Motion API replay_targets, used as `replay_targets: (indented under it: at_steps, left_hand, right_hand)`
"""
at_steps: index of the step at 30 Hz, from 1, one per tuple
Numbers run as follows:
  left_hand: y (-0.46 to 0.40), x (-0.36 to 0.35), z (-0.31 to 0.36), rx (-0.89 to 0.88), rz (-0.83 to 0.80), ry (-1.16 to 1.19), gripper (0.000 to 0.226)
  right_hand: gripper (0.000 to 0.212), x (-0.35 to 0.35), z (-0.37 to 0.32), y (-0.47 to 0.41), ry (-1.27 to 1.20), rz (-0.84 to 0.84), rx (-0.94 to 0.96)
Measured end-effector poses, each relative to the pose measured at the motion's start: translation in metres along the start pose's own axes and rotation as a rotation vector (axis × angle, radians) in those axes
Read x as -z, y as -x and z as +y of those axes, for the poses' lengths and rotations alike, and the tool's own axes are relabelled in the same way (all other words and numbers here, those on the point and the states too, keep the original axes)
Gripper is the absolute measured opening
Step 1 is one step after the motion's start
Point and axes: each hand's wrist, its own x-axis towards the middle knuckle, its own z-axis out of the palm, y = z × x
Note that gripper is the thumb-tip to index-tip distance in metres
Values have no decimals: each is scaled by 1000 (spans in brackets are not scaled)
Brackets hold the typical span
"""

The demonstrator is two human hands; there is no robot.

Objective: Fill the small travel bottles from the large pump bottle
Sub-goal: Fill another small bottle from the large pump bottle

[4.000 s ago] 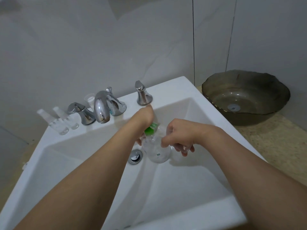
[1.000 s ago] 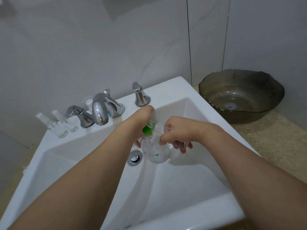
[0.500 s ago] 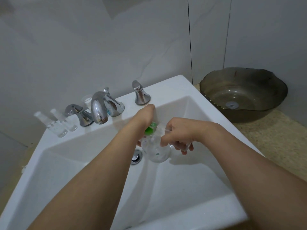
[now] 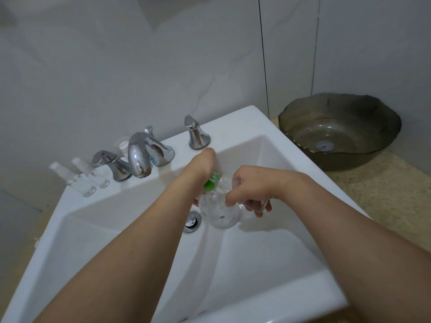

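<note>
The pump bottle, clear with a green pump, is held over the sink basin, just right of the drain. The left hand is laid on the pump head from above; how far its fingers are curled cannot be told, since they are hidden beneath the hand. The right hand has its grip closed on a small clear travel bottle held against the pump's spout; how full that bottle is cannot be made out. Two more travel bottles are stood on the sink ledge left of the faucet, capped and apparently with liquid inside, so part of the filling is judged done, with at least the bottle in hand left. A clear cap is seen behind the faucet. Open room is offered by the basin below and toward the near rim; the faucet and the right handle crowd the far side, and a glass bowl is set well apart on the counter at right.
</note>
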Motion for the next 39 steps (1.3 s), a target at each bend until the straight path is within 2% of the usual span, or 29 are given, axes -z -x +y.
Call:
replay_targets:
  at_steps: [3,8,14,19,24,32,36,39]
  left_hand:
    - [6,5,1,34,-26,-18,45]
    - [7,11,8,43,-11,-36,64]
    - [7,11,8,5,-34,-64,60]
    - [-17,2,-2,-124,90,-84,50]
    - [-21,3,-3,-192,46,34,51]
    - [-14,0,-5,-152,55,-8,44]
    - [-9,1,-4,-157,52,54,30]
    - [-7,5,-4,-83,42,-47,40]
  right_hand:
    - [24,1,-2,2,-12,9,15]
    - [24,2,-3,5,-62,48,71]
    - [26,3,-4,6,-62,44,75]
    - [26,0,-1,1,-44,-13,12]
    - [29,0,0,0,-24,-6,4]
    - [29,-1,0,0,-6,-3,2]
    - [28,0,-1,1,-10,7,6]
    - [26,0,-2,1,-23,26,31]
